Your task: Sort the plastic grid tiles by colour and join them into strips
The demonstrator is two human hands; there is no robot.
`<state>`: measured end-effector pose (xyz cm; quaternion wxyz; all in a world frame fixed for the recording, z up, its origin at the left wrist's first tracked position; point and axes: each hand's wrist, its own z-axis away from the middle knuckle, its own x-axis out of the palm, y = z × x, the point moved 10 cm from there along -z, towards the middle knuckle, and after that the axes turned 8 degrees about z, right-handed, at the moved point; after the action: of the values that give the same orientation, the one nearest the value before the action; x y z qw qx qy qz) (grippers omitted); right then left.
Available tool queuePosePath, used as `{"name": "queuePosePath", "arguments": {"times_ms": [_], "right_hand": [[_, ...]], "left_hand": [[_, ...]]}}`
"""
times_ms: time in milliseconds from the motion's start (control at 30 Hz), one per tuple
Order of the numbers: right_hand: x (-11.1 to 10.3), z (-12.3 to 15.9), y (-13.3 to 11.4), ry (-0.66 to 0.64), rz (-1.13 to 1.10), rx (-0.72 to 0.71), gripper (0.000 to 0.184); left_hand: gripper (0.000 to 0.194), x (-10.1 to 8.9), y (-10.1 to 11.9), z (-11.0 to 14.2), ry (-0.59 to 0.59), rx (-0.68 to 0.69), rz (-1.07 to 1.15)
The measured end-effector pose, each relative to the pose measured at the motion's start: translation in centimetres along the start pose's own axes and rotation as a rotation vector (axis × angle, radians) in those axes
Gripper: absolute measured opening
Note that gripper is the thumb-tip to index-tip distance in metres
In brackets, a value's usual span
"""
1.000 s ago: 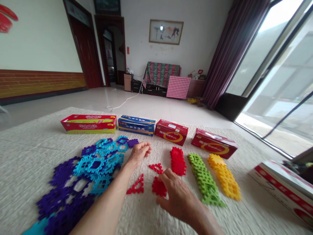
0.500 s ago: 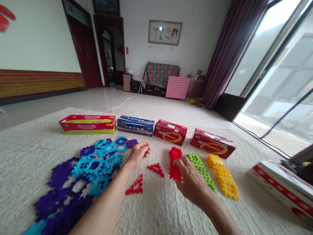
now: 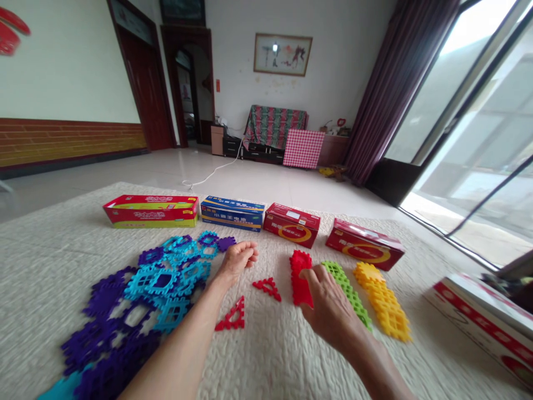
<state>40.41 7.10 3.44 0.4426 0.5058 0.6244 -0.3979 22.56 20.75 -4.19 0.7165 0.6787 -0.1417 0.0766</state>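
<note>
My left hand [image 3: 240, 258] hovers over or rests on the mat with its fingers curled in, and nothing shows in it. Two red triangular toothed pieces, one a triangle [image 3: 268, 288] and the other a larger-looking triangle [image 3: 234, 315], lie just in front of it. My right hand [image 3: 327, 297] is at the right edge of a row of red interlocking plastic tiles [image 3: 300, 272], thumb and forefinger apart. Its fingers partly cover the tiles. Beside it run a green tile row [image 3: 347, 291] and a yellow tile row [image 3: 383, 303]. Purple and light-blue tiles [image 3: 166, 289] form a heap at left.
Along the far side stand a red-and-yellow box [image 3: 152, 212], a blue box [image 3: 232, 214] and two dark red boxes, one central [image 3: 291, 225] and one further right [image 3: 364, 244]. A white-and-red carton [image 3: 487, 328] sits at right. Everything lies on a quilted beige mat [image 3: 266, 361].
My right hand has shifted slightly rightward, uncovering more of the red tiles. My left hand stays curled in nearly the same place. The whole view has drifted a little.
</note>
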Motion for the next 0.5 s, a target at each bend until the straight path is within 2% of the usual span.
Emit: {"name": "queuePosePath", "arguments": {"times_ms": [133,233,333,400,500], "right_hand": [[0.5,0.3,-3.8,-0.015,-0.163,-0.133,0.026],[2.1,0.8,-6.4,-0.020,-0.180,-0.204,0.040],[3.1,1.2,-7.6,0.024,-0.101,-0.218,0.054],[3.4,1.3,-7.9,-0.006,-0.087,-0.216,0.047],[3.3,1.3,-8.1,-0.107,-0.146,-0.210,0.026]], "left_hand": [[0.027,0.0,-0.1,-0.1,-0.001,-0.001,0.007],[0.026,0.1,0.0,0.0,0.005,-0.012,0.014],[0.026,0.2,0.0,0.1,0.001,-0.016,0.018],[0.026,0.3,0.1,0.1,-0.003,-0.014,0.016],[0.026,0.3,0.2,0.1,-0.013,-0.005,0.003]]}}
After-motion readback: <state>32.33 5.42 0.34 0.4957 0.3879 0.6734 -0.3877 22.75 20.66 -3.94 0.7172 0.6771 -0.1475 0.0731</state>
